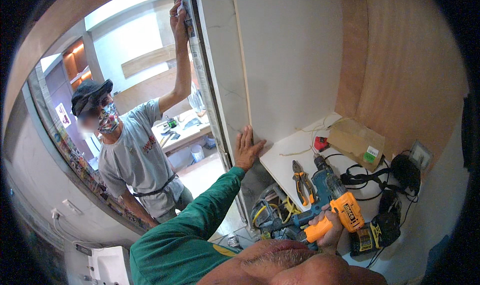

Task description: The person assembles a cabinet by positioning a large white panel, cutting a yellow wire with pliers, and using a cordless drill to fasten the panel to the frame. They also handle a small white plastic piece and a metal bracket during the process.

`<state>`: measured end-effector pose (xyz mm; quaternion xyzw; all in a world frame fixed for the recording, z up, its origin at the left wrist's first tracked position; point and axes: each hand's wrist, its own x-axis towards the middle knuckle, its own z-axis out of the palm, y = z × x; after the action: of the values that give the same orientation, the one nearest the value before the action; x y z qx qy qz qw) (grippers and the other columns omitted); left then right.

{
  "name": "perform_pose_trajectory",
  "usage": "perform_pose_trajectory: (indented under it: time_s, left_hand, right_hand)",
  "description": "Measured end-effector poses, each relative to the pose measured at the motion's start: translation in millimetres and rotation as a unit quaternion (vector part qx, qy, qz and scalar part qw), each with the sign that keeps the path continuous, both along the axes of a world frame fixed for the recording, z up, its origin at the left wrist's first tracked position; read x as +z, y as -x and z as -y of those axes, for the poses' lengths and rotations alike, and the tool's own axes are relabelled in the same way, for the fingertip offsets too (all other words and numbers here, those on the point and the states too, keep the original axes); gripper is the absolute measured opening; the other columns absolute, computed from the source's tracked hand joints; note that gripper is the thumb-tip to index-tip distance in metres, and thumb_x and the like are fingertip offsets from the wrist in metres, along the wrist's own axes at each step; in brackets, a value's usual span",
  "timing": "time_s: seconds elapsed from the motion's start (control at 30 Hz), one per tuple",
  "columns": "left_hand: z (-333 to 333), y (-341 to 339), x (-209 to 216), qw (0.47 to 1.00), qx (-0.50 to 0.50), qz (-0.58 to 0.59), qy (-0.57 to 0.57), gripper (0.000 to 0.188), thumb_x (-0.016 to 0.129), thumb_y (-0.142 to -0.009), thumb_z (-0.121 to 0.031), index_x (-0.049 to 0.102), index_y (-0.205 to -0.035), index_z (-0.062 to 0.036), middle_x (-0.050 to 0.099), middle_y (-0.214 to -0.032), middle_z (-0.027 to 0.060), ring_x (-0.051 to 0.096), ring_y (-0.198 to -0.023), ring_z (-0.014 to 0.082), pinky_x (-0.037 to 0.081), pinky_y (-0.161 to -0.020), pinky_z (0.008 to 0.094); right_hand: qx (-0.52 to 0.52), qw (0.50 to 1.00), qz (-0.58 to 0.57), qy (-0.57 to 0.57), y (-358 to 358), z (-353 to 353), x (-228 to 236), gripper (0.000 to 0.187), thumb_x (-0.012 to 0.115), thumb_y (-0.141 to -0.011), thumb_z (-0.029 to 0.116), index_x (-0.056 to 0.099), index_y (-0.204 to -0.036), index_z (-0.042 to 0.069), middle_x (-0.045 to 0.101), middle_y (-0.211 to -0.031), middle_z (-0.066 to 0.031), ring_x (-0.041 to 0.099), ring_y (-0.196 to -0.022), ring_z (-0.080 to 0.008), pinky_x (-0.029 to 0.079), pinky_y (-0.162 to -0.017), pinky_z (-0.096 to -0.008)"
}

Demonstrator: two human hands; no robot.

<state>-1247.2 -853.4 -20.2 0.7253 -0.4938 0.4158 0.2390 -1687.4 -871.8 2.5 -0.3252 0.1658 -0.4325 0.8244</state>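
Observation:
My left hand [246, 148] lies against the marble-patterned panel [227, 80] beside the doorway, its fingers spread at the lower end of a thin wooden edge strip [242, 60]. My right hand [330, 231] is wrapped round the handle of an orange power drill [346, 211], held over the white shelf. Behind it, a teal power drill [320, 177] rests on the shelf, partly hidden by the orange one. Pliers [301, 181] with orange-and-black handles lie to its left. A black-and-yellow battery charger [366, 239] sits to the right of my right hand.
A co-worker [142, 155] stands in the doorway, one raised hand on the door frame [192, 35]. The white shelf [280, 157] carries a cardboard piece [357, 142], a red tape measure [321, 144] and black cables [357, 177]. Coiled yellow and grey hoses [270, 210] sit below; a white sink [110, 265] is lower left.

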Motion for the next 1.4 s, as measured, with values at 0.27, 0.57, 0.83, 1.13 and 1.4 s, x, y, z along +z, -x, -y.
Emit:
perform_pose_trajectory:
  time_s: [0.27, 0.57, 0.83, 1.13, 1.4]
  left_hand:
    - [-4, -1, -19, 1.0, -0.007, -0.023, -0.007, 0.033, 0.068, -0.094, -0.03, 0.072, -0.126, -0.0355, 0.017, -0.172, 0.0173, 0.014, -0.159, 0.0345, 0.013, -0.127, 0.0536]
    - [2, -3, -35, 1.0, -0.007, -0.012, 0.017, 0.032, 0.071, -0.092, -0.029, 0.074, -0.124, -0.0341, 0.022, -0.17, 0.0188, 0.021, -0.157, 0.0354, 0.017, -0.126, 0.0545]
    - [8, -14, -40, 1.0, 0.009, -0.016, 0.001, 0.031, 0.069, -0.093, -0.032, 0.074, -0.124, -0.034, 0.021, -0.17, 0.0183, 0.021, -0.157, 0.0366, 0.017, -0.126, 0.0555]
    - [16, -23, -37, 1.0, 0.017, -0.002, 0.003, 0.032, 0.07, -0.092, -0.034, 0.075, -0.124, -0.0366, 0.021, -0.17, 0.0198, 0.024, -0.156, 0.0381, 0.013, -0.127, 0.0526]
    - [15, -25, -33, 1.0, 0.003, -0.03, 0.001, 0.031, 0.071, -0.092, -0.032, 0.075, -0.122, -0.0366, 0.022, -0.17, 0.0187, 0.02, -0.157, 0.0372, 0.009, -0.128, 0.0517]
  right_hand:
    - [-0.003, 1.0, -0.008, 0.003, -2, 1, -23, 0.038, 0.069, -0.085, 0.018, 0.054, -0.115, 0.003, 0.055, -0.076, -0.005, 0.062, -0.06, -0.0237, 0.061, -0.064, -0.0445]
    - [0.011, 1.0, -0.002, -0.023, -5, 2, -37, 0.036, 0.068, -0.086, 0.018, 0.054, -0.115, 0.003, 0.054, -0.076, -0.0051, 0.061, -0.061, -0.0236, 0.06, -0.064, -0.0435]
    - [0.016, 1.0, -0.002, -0.02, -11, 12, -46, 0.038, 0.069, -0.087, 0.02, 0.054, -0.117, 0.003, 0.054, -0.074, -0.0053, 0.063, -0.064, -0.0238, 0.06, -0.067, -0.0431]
    - [0.013, 1.0, -0.008, 0.003, -18, 14, -29, 0.037, 0.069, -0.09, 0.019, 0.053, -0.119, 0.002, 0.056, -0.076, -0.0055, 0.063, -0.065, -0.024, 0.06, -0.071, -0.0443]
    - [-0.002, 0.999, -0.029, 0.014, -21, 14, -23, 0.034, 0.066, -0.092, 0.019, 0.053, -0.119, 0.001, 0.057, -0.077, -0.0067, 0.063, -0.064, -0.0236, 0.06, -0.069, -0.0432]
